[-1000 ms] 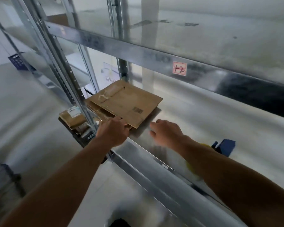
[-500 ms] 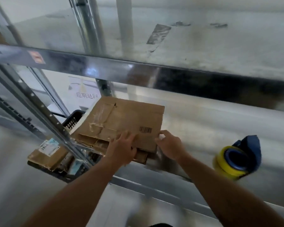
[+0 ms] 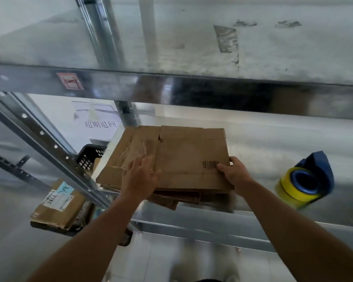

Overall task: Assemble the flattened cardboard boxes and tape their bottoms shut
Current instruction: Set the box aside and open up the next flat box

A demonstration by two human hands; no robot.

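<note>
Top of the stack (image 3: 179, 197) on the metal shelf (image 3: 273, 143) lies the flattened cardboard box (image 3: 183, 157): brown, creased, flaps folded flat, old clear tape peeling across its left half, a barcode (image 3: 210, 165) printed near the right edge. The left hand (image 3: 140, 178) lies on it with fingers spread, blurred. The right hand (image 3: 235, 173) pinches the right edge, thumb beside the barcode. The yellow-and-blue tape roll (image 3: 300, 186) sits well apart to the right.
</note>
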